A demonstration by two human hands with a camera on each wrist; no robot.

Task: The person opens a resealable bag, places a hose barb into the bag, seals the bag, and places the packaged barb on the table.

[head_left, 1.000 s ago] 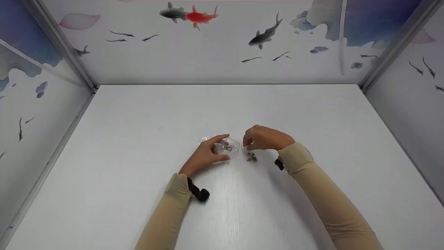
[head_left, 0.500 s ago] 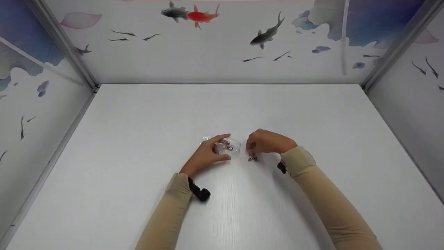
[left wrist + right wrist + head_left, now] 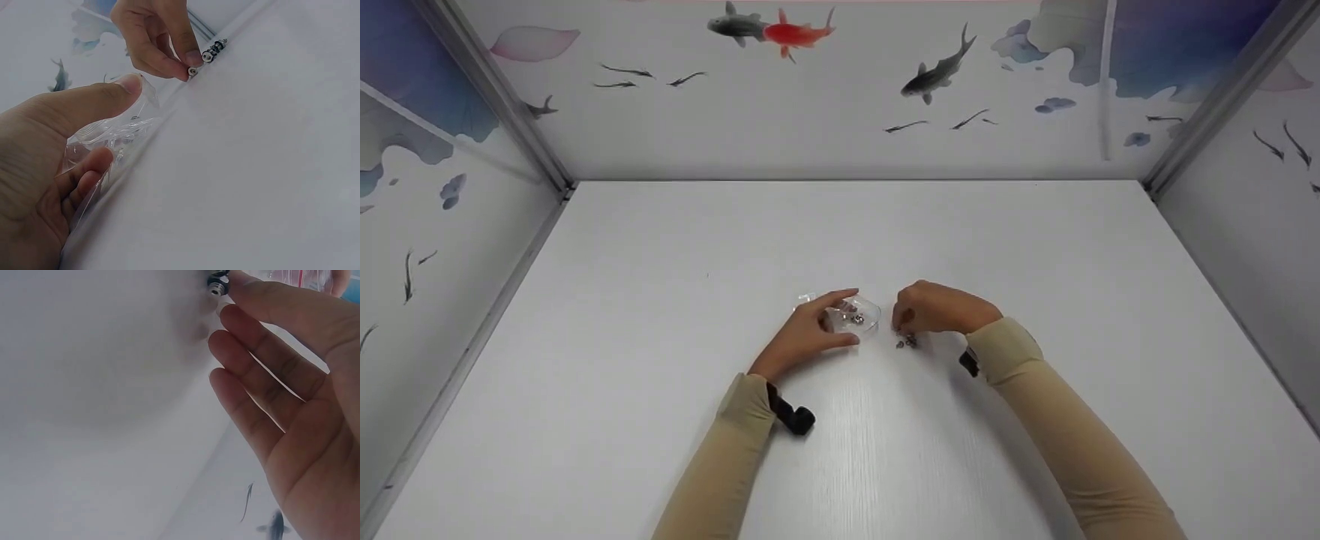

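In the head view, my left hand (image 3: 802, 335) holds a clear, crinkled plastic bag (image 3: 866, 313), thumb and fingers spread round its mouth. Several small shiny metal parts (image 3: 856, 319) lie inside it. To the right, my right hand (image 3: 941, 306) reaches down to a small heap of similar metal parts (image 3: 911, 341) on the table. The left wrist view has its thumb and forefinger at one small round metal part (image 3: 193, 71) with a recess in its end. Beside that one, more parts (image 3: 215, 49) sit close together. In the right wrist view the other fingers (image 3: 228, 346) are extended.
A white tabletop (image 3: 660, 247) lies under both hands. Panels (image 3: 840, 135) printed with fish and petals stand at its back and sides, with grey metal posts (image 3: 529, 127) at the corners. A black wrist camera (image 3: 799, 421) sits at the left cuff.
My right hand has moved down and slightly right, from just above the heap to the metal parts, now partly covering them. The left hand and bag have stayed nearly still.
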